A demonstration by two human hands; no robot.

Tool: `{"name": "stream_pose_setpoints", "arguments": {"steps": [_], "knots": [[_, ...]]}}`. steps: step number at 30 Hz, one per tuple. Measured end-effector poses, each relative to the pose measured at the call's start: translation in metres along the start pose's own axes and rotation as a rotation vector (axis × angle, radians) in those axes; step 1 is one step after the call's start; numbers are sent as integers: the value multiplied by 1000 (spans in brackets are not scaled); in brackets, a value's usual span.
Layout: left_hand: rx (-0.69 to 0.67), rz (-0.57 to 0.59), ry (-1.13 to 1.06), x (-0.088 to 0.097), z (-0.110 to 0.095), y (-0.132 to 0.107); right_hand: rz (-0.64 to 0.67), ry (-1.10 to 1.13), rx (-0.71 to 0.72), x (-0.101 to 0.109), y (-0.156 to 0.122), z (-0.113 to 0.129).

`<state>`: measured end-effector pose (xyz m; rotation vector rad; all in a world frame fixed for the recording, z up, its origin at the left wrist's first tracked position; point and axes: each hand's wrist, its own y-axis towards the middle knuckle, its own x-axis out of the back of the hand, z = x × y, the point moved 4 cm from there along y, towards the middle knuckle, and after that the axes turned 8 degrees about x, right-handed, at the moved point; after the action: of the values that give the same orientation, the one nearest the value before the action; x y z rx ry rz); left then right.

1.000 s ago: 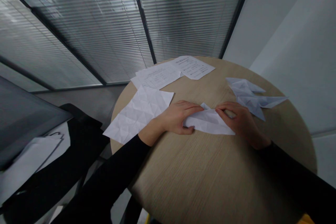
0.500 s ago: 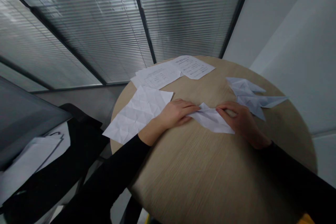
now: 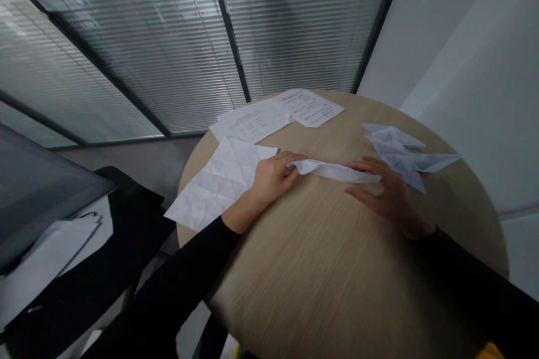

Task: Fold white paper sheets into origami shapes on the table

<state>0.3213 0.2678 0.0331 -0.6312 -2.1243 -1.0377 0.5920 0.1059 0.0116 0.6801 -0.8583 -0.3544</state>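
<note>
A folded sheet of white paper (image 3: 332,170) stretches as a narrow strip between my hands, above the round wooden table (image 3: 303,269). My left hand (image 3: 275,176) is closed on its left end, with the fingers partly hiding that end. My right hand (image 3: 385,193) is at the right end, its thumb and fingers spread apart. The right fingers touch or lie just behind the paper; which one I cannot tell. Close to my left hand lies a creased white sheet (image 3: 223,174). A folded paper figure with pointed flaps (image 3: 398,151) rests beyond my right hand.
Printed sheets (image 3: 261,120) lie near the table's far edge. To the left, a black chair (image 3: 130,219) holds a stack of papers (image 3: 63,247). Behind the table stand glass panels with blinds (image 3: 295,28), and a white wall (image 3: 475,67) rises at the right.
The paper has turned from a wider, flatter piece into a narrow strip. My left hand now grips its left end, and my right thumb has come away from the paper.
</note>
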Motion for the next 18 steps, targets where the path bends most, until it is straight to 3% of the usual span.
{"name": "stream_pose_setpoints", "arguments": {"steps": [2,5,8,14,18], "knots": [[-12,1,8,-1,-1,-1,-84,-54,-10,0,-1,-4],[-28,-31,-20,0,-3,-1,-92,-39,-12,2,0,-6],[12,-32,-37,-1,-3,-2,-106,-11,-108,4,1,-7],[9,62,70,-7,-3,2,-65,12,-214,-8,-1,-17],[16,137,146,-11,0,5,17,-69,-146,-16,-3,-30]]}}
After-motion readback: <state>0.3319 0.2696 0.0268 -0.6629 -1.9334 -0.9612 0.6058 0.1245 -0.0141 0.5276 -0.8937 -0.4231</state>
